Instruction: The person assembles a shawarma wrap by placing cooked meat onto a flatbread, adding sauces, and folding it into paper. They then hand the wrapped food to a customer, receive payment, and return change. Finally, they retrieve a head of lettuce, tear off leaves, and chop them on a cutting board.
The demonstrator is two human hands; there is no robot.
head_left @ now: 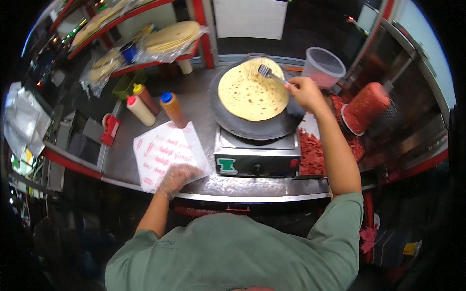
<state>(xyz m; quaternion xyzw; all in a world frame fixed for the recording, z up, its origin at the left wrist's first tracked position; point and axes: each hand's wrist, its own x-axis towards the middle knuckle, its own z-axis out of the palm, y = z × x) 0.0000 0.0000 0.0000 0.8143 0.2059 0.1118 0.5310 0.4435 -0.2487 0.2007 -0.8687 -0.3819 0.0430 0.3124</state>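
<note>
Pale yellow and browned in spots, our flatbread (250, 99) lies at 12 o'clock in our view, on the round dark griddle (233, 127), whose rim shows around most of it. Our right hand (307, 92), at 2 o'clock, is closed around the handle of a metal fork-shaped utensil (265, 71); its tined head points toward 11 o'clock and lies over the bread's upper part, though we cannot tell how firmly it presses. Below the griddle sits a boxy metal cooker (235, 156), its knob (257, 169) facing us. Our left hand (177, 178), in a clear plastic glove, is at 8 o'clock over the lower edge of a white printed paper sheet (167, 148); it is blurred, and we cannot tell whether its fingers pinch the sheet or only rest there. At 10 o'clock stand three squeeze bottles: a blue-capped orange one (174, 111) just beyond the paper, then a red-capped pale one (141, 110) beside a yellow-capped red one (146, 98). Toward 3 o'clock we see shredded red meat (310, 154) close to the cooker, and a red meat cylinder (368, 106) farther out. Stacked flatbreads (172, 36) lie on a red-edged shelf at 11 o'clock.
</note>
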